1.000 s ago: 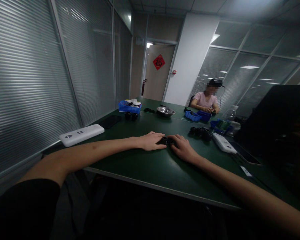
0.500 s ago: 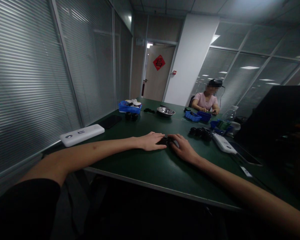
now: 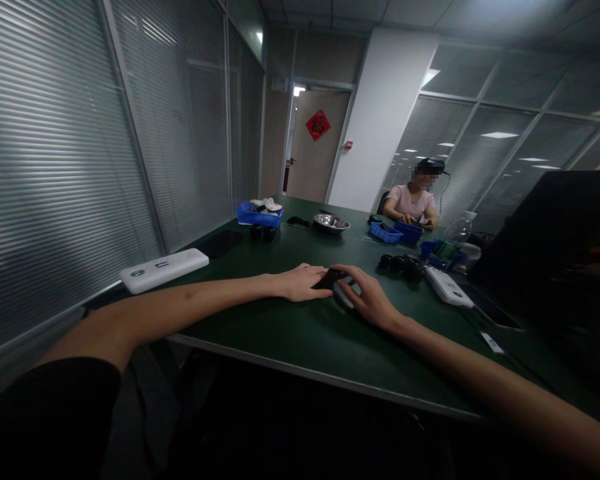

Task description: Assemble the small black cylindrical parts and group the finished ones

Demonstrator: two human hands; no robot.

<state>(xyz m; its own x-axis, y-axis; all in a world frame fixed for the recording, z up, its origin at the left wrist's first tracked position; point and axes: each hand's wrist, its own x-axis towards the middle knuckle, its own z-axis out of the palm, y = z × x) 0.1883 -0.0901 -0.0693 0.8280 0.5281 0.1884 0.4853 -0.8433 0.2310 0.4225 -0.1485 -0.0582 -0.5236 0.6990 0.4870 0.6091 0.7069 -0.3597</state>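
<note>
A small black part [image 3: 327, 279] is held between my two hands over the green table, and its exact kind is too dark to make out. My left hand [image 3: 300, 283] grips it from the left, thumb on the near side and fingers on the far side. From the right, my right hand [image 3: 366, 296] pinches its upper edge with curled fingertips. The part looks tilted, its right end raised. Beneath my right hand, a pale reflection shows on the tabletop.
Black round parts [image 3: 401, 265] lie to the right, beside a white power bank [image 3: 448, 287]. Another white device [image 3: 165, 269] lies left. Farther back stand a blue bin [image 3: 258, 217], a metal bowl [image 3: 331, 231] and a bottle. Across the table sits a person [image 3: 414, 200].
The black part has tipped, its right end now higher and a flat dark side showing. My right fingers have lifted and curled slightly. My left hand has hardly moved.
</note>
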